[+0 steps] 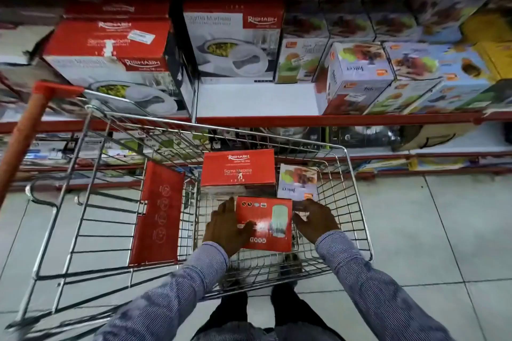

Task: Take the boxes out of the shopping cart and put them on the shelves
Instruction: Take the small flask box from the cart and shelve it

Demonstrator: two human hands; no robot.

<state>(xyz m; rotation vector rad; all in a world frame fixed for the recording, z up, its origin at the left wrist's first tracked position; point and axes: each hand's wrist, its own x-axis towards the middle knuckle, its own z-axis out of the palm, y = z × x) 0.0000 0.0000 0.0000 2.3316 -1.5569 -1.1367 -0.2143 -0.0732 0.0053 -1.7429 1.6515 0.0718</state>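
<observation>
A wire shopping cart [357,202] stands in front of me, by the shelves. Inside it lies a small red box [270,219] printed with a green jar. My left hand [224,227] grips its left side, thumb over the top. My right hand [315,220] rests against its right edge, fingers spread. Behind it in the cart sit a red Rishabh box [238,167] and a pale juicer box [297,181]. The red-edged shelf [255,99] above the cart has a bare white patch.
The shelf carries large Rishabh casserole boxes [110,47] on the left and stacked juicer boxes [357,75] on the right. The cart's red child-seat flap [158,210] stands left of the basket; its red handle [25,138] is far left. A lower shelf [415,159] and tiled floor [432,230] lie beyond.
</observation>
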